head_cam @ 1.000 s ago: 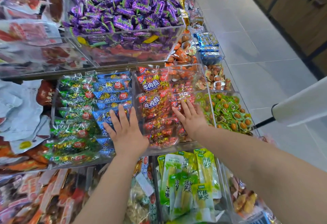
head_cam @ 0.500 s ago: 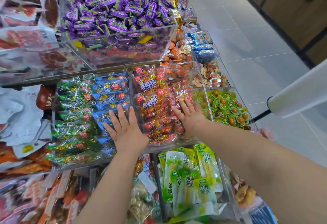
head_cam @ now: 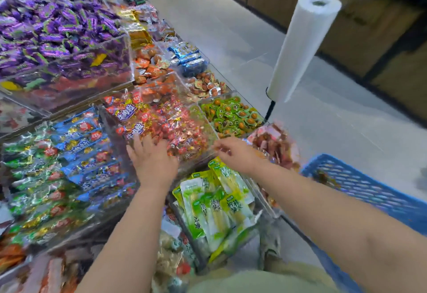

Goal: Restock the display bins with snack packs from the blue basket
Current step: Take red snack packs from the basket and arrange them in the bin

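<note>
Two hands at the red-pack bin, levelling stock.
Left hand lies flat, fingers spread, on the red snack packs in a clear bin near the counter's front edge. Right hand, blurred at the bin's right wall, has loosely bent fingers; whether it pinches anything cannot be told. Judged next: a reach right to the blue basket, beyond the counter's right edge, cut off, contents indistinct.

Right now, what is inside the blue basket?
Of the blue basket, only the mesh wall and rim show. A reddish-brown patch behind the mesh may be snack packs, too blurred to tell. The right forearm covers part of it.
</note>
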`<action>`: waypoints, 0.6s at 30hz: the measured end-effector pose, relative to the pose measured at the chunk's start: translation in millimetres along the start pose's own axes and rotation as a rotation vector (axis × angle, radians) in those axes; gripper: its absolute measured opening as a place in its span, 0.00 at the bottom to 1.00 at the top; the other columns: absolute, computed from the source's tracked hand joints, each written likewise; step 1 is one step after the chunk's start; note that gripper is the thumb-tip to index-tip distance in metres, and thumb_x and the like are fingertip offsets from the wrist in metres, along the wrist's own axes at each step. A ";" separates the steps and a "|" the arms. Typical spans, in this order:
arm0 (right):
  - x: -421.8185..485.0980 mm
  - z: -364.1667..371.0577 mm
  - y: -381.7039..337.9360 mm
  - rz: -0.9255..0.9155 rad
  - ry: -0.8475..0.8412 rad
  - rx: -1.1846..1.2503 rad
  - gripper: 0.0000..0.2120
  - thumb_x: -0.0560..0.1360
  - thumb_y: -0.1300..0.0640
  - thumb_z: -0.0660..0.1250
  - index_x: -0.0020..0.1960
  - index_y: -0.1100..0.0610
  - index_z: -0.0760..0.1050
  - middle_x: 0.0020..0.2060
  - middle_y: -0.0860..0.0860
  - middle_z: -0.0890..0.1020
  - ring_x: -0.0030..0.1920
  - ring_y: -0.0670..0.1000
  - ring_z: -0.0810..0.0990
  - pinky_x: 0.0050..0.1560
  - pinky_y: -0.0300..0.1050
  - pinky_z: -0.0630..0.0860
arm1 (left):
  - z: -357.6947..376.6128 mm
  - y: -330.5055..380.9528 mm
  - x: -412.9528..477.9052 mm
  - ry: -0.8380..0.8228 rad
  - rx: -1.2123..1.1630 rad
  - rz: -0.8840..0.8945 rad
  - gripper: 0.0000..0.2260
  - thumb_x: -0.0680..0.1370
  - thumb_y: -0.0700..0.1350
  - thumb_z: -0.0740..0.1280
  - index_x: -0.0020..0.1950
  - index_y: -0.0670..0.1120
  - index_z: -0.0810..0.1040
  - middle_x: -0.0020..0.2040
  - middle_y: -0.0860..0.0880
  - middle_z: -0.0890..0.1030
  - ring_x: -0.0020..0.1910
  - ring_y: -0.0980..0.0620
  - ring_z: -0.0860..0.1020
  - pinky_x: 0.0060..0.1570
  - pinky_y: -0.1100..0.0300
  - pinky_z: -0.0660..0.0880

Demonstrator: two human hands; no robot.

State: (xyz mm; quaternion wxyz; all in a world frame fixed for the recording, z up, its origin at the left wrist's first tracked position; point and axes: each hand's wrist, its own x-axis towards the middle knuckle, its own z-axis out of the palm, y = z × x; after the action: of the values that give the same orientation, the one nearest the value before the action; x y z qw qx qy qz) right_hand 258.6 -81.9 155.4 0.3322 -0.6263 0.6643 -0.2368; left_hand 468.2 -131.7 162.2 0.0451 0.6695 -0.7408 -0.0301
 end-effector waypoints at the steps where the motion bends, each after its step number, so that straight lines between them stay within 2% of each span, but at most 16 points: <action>1: -14.4 -3.3 14.0 0.075 0.024 0.031 0.10 0.76 0.60 0.63 0.56 0.57 0.79 0.50 0.54 0.81 0.50 0.54 0.78 0.50 0.43 0.73 | 2.0 18.6 -5.7 -0.007 -0.050 0.061 0.18 0.72 0.45 0.69 0.61 0.44 0.79 0.69 0.38 0.71 0.74 0.36 0.58 0.72 0.38 0.50; 3: -44.3 -8.8 46.5 0.214 0.063 0.071 0.11 0.76 0.59 0.64 0.57 0.55 0.79 0.53 0.53 0.81 0.54 0.52 0.78 0.51 0.40 0.70 | 9.0 56.7 -21.0 -0.045 -0.109 0.169 0.18 0.73 0.45 0.67 0.62 0.43 0.79 0.66 0.39 0.74 0.72 0.37 0.61 0.72 0.41 0.55; 6: -93.6 -18.7 99.3 0.401 0.099 0.142 0.10 0.76 0.58 0.65 0.55 0.55 0.79 0.52 0.52 0.82 0.53 0.52 0.78 0.51 0.40 0.70 | 24.0 114.2 -48.4 -0.143 -0.068 0.356 0.19 0.76 0.47 0.64 0.66 0.44 0.76 0.65 0.41 0.75 0.70 0.39 0.65 0.71 0.46 0.59; 9: -146.9 -30.8 149.9 0.617 0.191 0.280 0.10 0.75 0.60 0.65 0.54 0.59 0.80 0.47 0.54 0.81 0.47 0.50 0.77 0.50 0.43 0.72 | 41.3 171.7 -80.1 -0.249 -0.028 0.569 0.13 0.76 0.47 0.63 0.57 0.44 0.78 0.54 0.42 0.79 0.58 0.40 0.74 0.55 0.50 0.70; 11: -182.8 -40.8 178.8 0.728 0.249 0.357 0.09 0.75 0.63 0.64 0.53 0.62 0.79 0.43 0.56 0.79 0.44 0.50 0.74 0.45 0.42 0.71 | 54.5 206.9 -100.8 -0.411 -0.073 0.591 0.12 0.76 0.47 0.62 0.56 0.45 0.77 0.54 0.43 0.80 0.56 0.40 0.77 0.50 0.52 0.72; 13: -219.0 -50.3 204.4 0.821 0.286 0.440 0.05 0.76 0.64 0.62 0.48 0.59 0.76 0.37 0.55 0.77 0.40 0.51 0.73 0.38 0.39 0.69 | 71.1 238.1 -120.9 -0.582 -0.064 0.600 0.12 0.77 0.47 0.62 0.57 0.46 0.77 0.56 0.42 0.80 0.58 0.40 0.77 0.52 0.52 0.73; 15: -255.2 -57.1 228.7 0.926 0.310 0.460 0.08 0.76 0.65 0.61 0.40 0.56 0.73 0.30 0.52 0.73 0.33 0.51 0.72 0.31 0.33 0.67 | 89.4 262.4 -140.3 -0.688 -0.028 0.657 0.11 0.77 0.47 0.62 0.55 0.45 0.78 0.56 0.41 0.80 0.58 0.41 0.77 0.53 0.53 0.72; 18: -306.0 -57.6 265.3 1.056 0.263 0.522 0.14 0.77 0.64 0.60 0.33 0.56 0.70 0.30 0.52 0.72 0.33 0.50 0.70 0.35 0.40 0.67 | 114.6 289.6 -169.2 -0.838 -0.031 0.652 0.12 0.77 0.45 0.63 0.58 0.45 0.78 0.57 0.43 0.81 0.59 0.44 0.77 0.57 0.55 0.72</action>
State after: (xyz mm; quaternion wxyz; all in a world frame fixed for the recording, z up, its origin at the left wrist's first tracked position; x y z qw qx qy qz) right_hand 35.5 242.4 44.2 0.4625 -0.0752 0.8409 -0.2707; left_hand 186.3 64.2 74.2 -0.2380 0.3342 -0.8644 -0.2904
